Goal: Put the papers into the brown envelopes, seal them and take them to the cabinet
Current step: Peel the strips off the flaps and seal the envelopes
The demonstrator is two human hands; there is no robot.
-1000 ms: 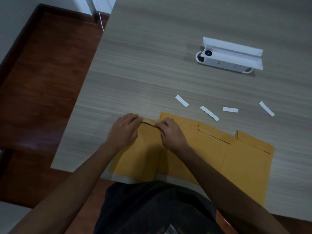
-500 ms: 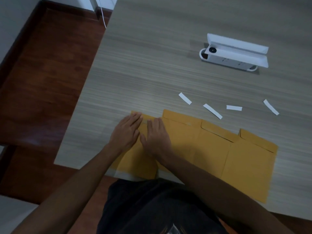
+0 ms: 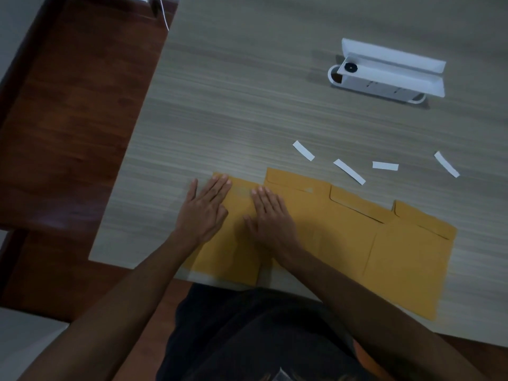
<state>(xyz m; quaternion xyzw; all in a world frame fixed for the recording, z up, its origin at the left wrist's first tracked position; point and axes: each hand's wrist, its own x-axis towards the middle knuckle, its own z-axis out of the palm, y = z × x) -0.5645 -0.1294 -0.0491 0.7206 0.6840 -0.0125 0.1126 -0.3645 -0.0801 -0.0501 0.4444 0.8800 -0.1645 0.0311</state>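
Both hands, left (image 3: 204, 209) and right (image 3: 270, 215), press flat on the leftmost of 4 brown envelopes (image 3: 236, 243)

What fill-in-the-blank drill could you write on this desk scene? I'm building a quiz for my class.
1. Both hands, the left hand and the right hand, press flat on the ____ envelope of the row.
2. ____ brown envelopes lie on the table.
3. The number of white strips beyond them is ____.
4. The white box lies ____ the strips, away from the person.

Missing words: leftmost; four; four; beyond
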